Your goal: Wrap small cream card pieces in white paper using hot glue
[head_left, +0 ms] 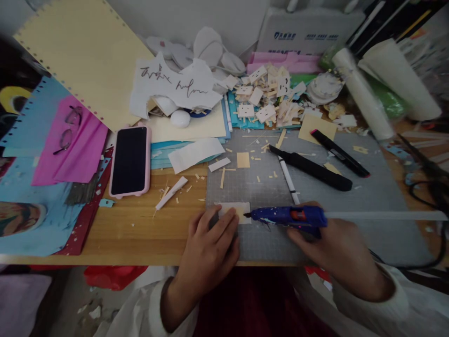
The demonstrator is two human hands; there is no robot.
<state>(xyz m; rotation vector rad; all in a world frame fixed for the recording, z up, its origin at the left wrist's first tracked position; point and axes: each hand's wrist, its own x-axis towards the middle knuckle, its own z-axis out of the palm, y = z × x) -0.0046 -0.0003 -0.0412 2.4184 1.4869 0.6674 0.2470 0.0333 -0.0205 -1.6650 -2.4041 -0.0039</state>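
Right there, near the front edge of the grey cutting mat [259, 243], lies the small pale paper strip [246, 206], partly under the left hand [212, 241]. That hand is not clenched — its fingers are loosely bent, fingertips pressing the strip flat. The right hand [335, 243] is wrapped around a blue glue gun [280, 216], its dark nozzle pointing left at the strip's right end. Beyond, on the mat, are a pale yellow square [243, 160], a white pen [288, 180], a black-handled tool [312, 169] and a black marker [340, 153] with pinkish-red ends. Farther back sits a heap of small cards [265, 113], some with drawn faces. Leftward, a phone in a pink case [130, 161] rests beside coloured papers — glasses [70, 128] on the pink sheet [82, 154].
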